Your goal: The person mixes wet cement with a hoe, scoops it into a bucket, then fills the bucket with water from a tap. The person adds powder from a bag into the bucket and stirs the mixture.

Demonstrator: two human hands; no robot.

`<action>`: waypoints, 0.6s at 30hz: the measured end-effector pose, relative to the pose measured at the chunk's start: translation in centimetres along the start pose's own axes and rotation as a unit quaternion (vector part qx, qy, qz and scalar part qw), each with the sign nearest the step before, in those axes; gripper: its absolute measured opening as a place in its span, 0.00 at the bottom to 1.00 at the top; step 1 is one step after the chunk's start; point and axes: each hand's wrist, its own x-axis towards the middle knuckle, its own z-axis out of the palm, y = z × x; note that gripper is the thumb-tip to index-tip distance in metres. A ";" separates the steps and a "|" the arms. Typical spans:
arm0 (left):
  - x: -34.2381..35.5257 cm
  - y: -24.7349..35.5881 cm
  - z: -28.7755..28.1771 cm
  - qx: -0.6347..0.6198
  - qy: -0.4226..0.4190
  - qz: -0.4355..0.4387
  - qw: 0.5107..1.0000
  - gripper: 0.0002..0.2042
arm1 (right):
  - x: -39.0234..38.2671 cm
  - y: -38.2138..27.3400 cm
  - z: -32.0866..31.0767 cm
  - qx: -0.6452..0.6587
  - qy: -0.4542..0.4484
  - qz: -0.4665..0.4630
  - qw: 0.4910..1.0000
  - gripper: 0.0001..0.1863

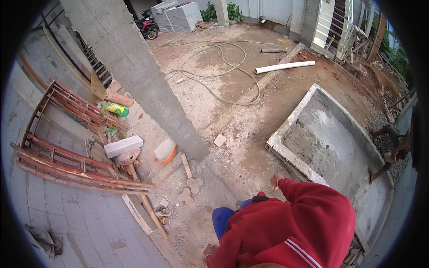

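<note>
My right hand (275,180) reaches out from a red sleeve beside the near left wall of a shallow concrete basin (292,156). Its fingers look loosely apart, and I see nothing in them. Low in the view, my left hand (209,250) hangs beside my blue trousers (221,221), above the dusty ground. The red sleeve covers part of it, and its fingers are too small to make out. Grey, wet-looking cement lies across the basin's floor. Left of my legs lie interlocking paving blocks (195,185) and a short wooden strip (186,166).
A concrete pillar (147,85) slants down ahead. Red metal scaffold frames (80,165), a pale block (124,146) and an orange bowl (166,154) lie left. Beyond are a looped hose (219,49) and a white pipe (285,67). Another person (391,149) is at the basin's right edge.
</note>
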 end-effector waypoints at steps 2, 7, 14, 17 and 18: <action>-0.3 3.9 -1.6 0.000 0.049 0.027 0.998 0.16 | -3.1 -7.8 5.3 -0.204 0.051 -0.111 0.971 0.13; 3.6 9.5 9.5 0.018 -0.005 0.023 1.000 0.16 | -7.6 -10.9 3.2 -0.255 0.124 -0.127 0.950 0.17; 6.9 18.4 30.7 0.085 -0.134 0.035 0.987 0.17 | -6.0 -7.2 -9.7 -0.175 0.198 -0.100 0.959 0.15; 8.0 26.6 36.4 0.164 -0.251 0.102 0.949 0.21 | -7.1 -16.7 -14.6 0.483 0.155 -0.028 0.861 0.12; 8.3 28.7 38.8 0.205 -0.253 0.116 0.938 0.21 | -8.8 -20.2 -16.8 0.501 0.188 -0.053 0.843 0.12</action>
